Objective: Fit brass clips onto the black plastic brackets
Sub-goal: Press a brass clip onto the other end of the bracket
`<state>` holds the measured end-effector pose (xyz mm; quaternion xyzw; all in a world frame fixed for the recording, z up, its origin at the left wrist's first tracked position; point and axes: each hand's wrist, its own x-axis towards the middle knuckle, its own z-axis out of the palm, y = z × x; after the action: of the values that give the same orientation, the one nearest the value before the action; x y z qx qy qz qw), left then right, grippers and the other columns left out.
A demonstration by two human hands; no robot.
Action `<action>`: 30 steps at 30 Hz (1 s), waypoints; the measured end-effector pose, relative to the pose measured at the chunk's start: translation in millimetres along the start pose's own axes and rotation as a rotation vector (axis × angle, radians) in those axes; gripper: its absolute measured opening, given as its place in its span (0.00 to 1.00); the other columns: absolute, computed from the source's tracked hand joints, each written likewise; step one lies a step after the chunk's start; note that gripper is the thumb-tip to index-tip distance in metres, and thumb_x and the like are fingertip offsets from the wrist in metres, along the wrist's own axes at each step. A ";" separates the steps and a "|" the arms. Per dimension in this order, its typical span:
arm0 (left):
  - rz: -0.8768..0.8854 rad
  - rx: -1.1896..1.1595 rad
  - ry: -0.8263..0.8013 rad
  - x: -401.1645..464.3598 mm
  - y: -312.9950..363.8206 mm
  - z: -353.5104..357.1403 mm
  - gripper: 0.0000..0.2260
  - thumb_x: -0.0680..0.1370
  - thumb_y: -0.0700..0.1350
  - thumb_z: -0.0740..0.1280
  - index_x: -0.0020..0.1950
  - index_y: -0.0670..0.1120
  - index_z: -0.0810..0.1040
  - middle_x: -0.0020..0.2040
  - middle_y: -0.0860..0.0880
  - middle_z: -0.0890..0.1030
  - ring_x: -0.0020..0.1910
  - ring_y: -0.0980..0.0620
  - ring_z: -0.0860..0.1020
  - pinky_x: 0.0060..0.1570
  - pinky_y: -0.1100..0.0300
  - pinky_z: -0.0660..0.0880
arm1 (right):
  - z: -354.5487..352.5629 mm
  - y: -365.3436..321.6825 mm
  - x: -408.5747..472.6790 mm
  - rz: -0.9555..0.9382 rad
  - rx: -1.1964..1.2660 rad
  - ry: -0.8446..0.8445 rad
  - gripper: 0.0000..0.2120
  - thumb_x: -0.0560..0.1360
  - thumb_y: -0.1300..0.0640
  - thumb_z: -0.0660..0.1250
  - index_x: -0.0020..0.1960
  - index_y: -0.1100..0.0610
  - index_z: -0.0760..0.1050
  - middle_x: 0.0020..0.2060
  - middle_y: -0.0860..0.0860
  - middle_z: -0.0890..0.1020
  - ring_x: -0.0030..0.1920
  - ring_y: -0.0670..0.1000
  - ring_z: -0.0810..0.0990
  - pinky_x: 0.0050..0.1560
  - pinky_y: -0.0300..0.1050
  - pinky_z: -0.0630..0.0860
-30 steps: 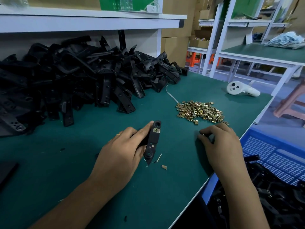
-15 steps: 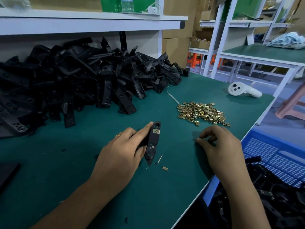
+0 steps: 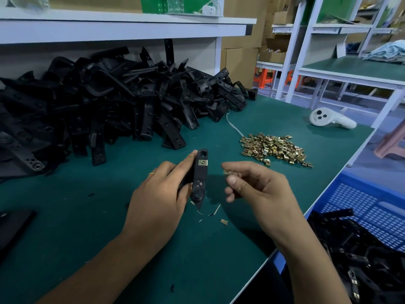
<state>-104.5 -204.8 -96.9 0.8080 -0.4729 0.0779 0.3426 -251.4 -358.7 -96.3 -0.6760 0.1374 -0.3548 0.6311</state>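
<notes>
A person's two bare hands work over a dark green tabletop, seen from above and behind. The left hand is closed around a black plastic bracket, holding it upright on its pointed lower end, which touches the tabletop. One brass clip already sits on the bracket near its upper end, just below a round hole. The right hand hovers just beside the bracket, apart from it, with thumb and forefinger pinched on a second small brass clip; the clip is blurred, so its facing cannot be told.

Beyond the right hand, a loose heap of brass clips lies on the tabletop. Behind the left hand, a large pile of black brackets fills the back left under a white shelf. A white handheld controller rests near the far right edge. A stray clip and a few slivers lie on the tabletop in front of the bracket. To the right, below the tabletop edge, a blue plastic crate holds brackets with clips fitted.
</notes>
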 end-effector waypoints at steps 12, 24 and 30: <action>-0.003 0.039 0.067 -1.6 0.2 -1.9 0.29 0.81 0.49 0.63 0.81 0.64 0.60 0.49 0.58 0.71 0.46 0.53 0.73 0.42 0.50 0.77 | 30.0 -13.6 -7.2 0.248 0.155 -0.062 0.08 0.78 0.57 0.72 0.44 0.61 0.86 0.37 0.59 0.84 0.36 0.52 0.82 0.38 0.41 0.80; -0.004 0.158 0.088 -3.9 2.4 -2.4 0.27 0.82 0.49 0.62 0.81 0.59 0.63 0.50 0.54 0.73 0.45 0.51 0.72 0.39 0.49 0.76 | 45.5 -19.2 -11.8 0.336 0.166 0.029 0.14 0.77 0.54 0.74 0.40 0.66 0.83 0.32 0.57 0.81 0.31 0.51 0.77 0.33 0.39 0.77; -0.018 0.234 0.085 -5.0 4.8 -2.9 0.29 0.82 0.47 0.66 0.82 0.58 0.63 0.49 0.54 0.74 0.41 0.50 0.70 0.34 0.53 0.73 | 56.0 -25.8 -15.7 0.353 0.076 0.042 0.15 0.78 0.53 0.73 0.36 0.62 0.84 0.31 0.57 0.82 0.33 0.51 0.76 0.34 0.39 0.75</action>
<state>-110.6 -200.9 -94.7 0.8427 -0.4384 0.1636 0.2663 -232.7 -302.2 -73.8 -0.6093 0.2535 -0.2574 0.7058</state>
